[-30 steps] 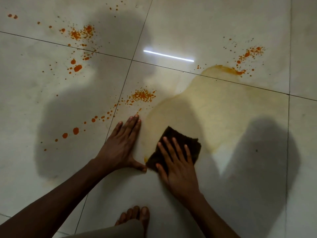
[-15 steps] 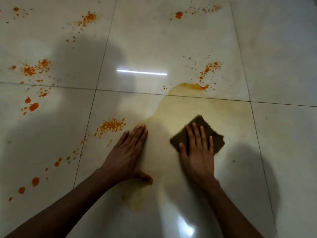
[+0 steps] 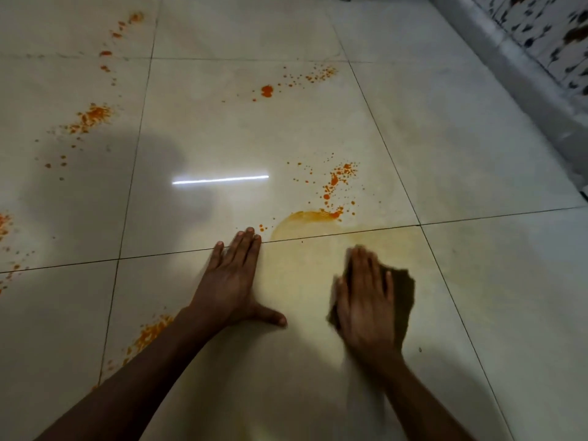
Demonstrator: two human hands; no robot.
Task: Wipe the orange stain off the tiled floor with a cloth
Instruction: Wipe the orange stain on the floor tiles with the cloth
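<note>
A dark brown cloth [image 3: 404, 294] lies flat on the pale tiled floor [image 3: 496, 281], mostly covered by my right hand [image 3: 366, 300], which presses on it with straight fingers. My left hand [image 3: 234, 278] rests flat on the tile to the left, fingers straight, thumb spread. A yellowish smeared stain [image 3: 305, 268] spreads between and beyond the two hands. Just past it sits an orange splatter [image 3: 337, 186] with a darker orange smear edge [image 3: 305, 216]. Further orange splatters lie at the far middle [image 3: 267, 90], the far left [image 3: 92, 117] and beside my left forearm [image 3: 149, 335].
A grey raised skirting or ledge [image 3: 521, 74] runs diagonally across the top right, with a patterned surface [image 3: 553, 30] behind it. A bright strip of reflected light [image 3: 219, 179] lies on the tile ahead. More orange specks dot the left edge [image 3: 4, 224].
The view has tilted up and forward, showing more floor ahead. My right hand has slid the cloth to the right and towards me over the smear. My left hand stays planted flat.
</note>
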